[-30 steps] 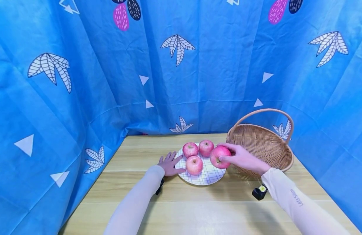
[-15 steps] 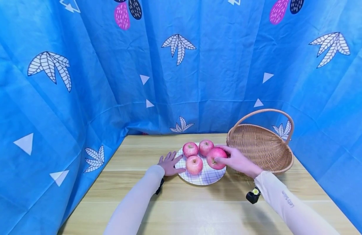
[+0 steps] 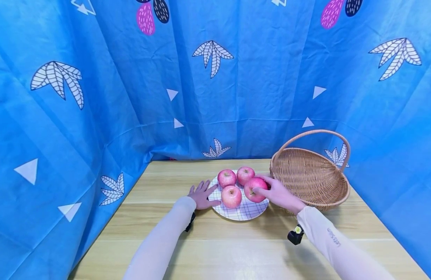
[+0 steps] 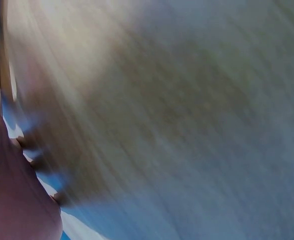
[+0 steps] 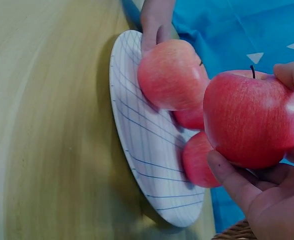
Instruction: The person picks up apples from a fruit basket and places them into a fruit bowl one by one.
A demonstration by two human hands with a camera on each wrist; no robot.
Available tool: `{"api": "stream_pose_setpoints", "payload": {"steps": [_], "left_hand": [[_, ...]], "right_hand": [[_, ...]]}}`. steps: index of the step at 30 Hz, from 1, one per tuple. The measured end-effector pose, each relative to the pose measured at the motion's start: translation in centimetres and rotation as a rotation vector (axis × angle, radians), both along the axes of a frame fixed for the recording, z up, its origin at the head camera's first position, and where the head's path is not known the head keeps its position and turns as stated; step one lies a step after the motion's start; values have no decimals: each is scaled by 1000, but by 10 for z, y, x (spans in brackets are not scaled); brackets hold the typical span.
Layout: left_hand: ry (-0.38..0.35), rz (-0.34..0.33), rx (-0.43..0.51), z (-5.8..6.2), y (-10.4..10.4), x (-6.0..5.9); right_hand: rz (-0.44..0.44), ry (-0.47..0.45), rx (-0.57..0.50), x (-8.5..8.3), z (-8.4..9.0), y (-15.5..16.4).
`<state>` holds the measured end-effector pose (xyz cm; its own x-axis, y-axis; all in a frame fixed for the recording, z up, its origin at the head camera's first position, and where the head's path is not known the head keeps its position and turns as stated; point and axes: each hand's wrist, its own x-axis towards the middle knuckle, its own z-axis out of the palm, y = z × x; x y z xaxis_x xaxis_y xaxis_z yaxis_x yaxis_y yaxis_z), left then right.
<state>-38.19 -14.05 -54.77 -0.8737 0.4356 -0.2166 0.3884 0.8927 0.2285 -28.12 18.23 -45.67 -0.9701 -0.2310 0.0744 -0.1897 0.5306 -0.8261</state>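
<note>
My right hand [image 3: 280, 194] grips a red apple [image 3: 255, 190], thumb on the near side and fingers behind. In the right wrist view this apple [image 5: 254, 117] is held above the plate's right part, stem up. Three more apples lie on the white plate [image 3: 248, 214] with blue grid lines: one in front [image 3: 231, 197], one at the back left [image 3: 227, 178] and one at the back right [image 3: 245, 176]. Against the plate's left rim rests my left hand [image 3: 202, 196], fingers spread and straight. The left wrist view shows only part of that hand [image 4: 17, 185], with a blurred tabletop.
A wicker basket [image 3: 306, 175] with a tall arched handle stands right of the plate, close behind my right hand. Blue patterned curtain [image 3: 236, 97] hangs around the back and sides of the wooden table [image 3: 215, 249].
My right hand has moved left and slightly down with the apple, away from the basket and closer to the other apples. The left hand has stayed at the plate's rim.
</note>
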Motion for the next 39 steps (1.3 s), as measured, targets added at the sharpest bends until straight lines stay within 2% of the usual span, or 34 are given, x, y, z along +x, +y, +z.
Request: {"api": "stream_pose_setpoints", "payload": {"steps": [5, 14, 21, 31, 39], "left_hand": [[4, -1, 5, 2, 0, 1], [26, 1, 5, -7, 0, -3], [13, 2, -4, -5, 0, -4], [16, -4, -18, -11, -1, -11], [7, -5, -17, -7, -1, -7]], "right_hand": [[-53, -20, 0, 0, -9, -4], [-115, -18, 11, -3, -22, -11], [-145, -13, -21, -9, -31, -12], [-187, -24, 54, -14, -41, -12], [-209, -15, 70, -14, -46, -16]]}}
